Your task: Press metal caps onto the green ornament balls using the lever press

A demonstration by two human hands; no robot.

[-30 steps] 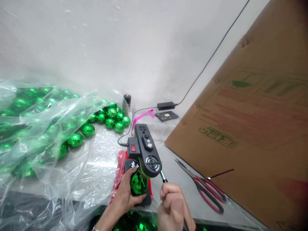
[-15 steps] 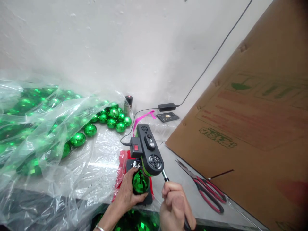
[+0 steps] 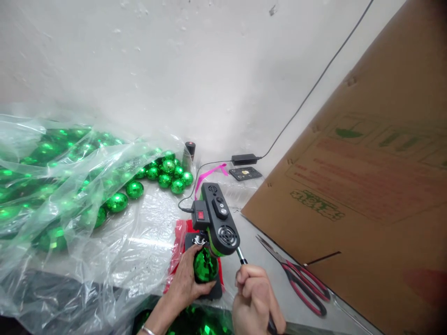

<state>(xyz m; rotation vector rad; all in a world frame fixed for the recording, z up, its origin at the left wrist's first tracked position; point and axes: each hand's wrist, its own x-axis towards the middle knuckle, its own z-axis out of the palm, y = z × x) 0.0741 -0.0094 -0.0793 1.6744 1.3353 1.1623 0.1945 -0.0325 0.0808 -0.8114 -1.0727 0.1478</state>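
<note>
My left hand [image 3: 185,279] is wrapped round a shiny green faceted ball [image 3: 205,266], thumb and fingers on either side of it. That ball sits under the head of a small black and green bench machine [image 3: 220,218], which looks like a mini drill press with a red switch. What touches the top of the ball is hidden by the machine. My right hand [image 3: 256,298] is closed round the machine's lever handle [image 3: 241,256], whose metal rod points toward the machine. Red plastic [image 3: 179,246] lies beneath the machine's black base [image 3: 217,292].
Many green balls [image 3: 168,166] lie under clear plastic sheeting [image 3: 87,186] at left; more green balls [image 3: 195,321] sit below the table edge. Red-handled scissors [image 3: 300,279] and a large cardboard box [image 3: 377,186] are at right. Behind stand a phone [image 3: 245,173], power adapter [image 3: 243,159] and dark cylinder [image 3: 189,149].
The view has shifted slightly, so everything sits a little further right. Both hands keep the same grips on the ball and the lever handle.
</note>
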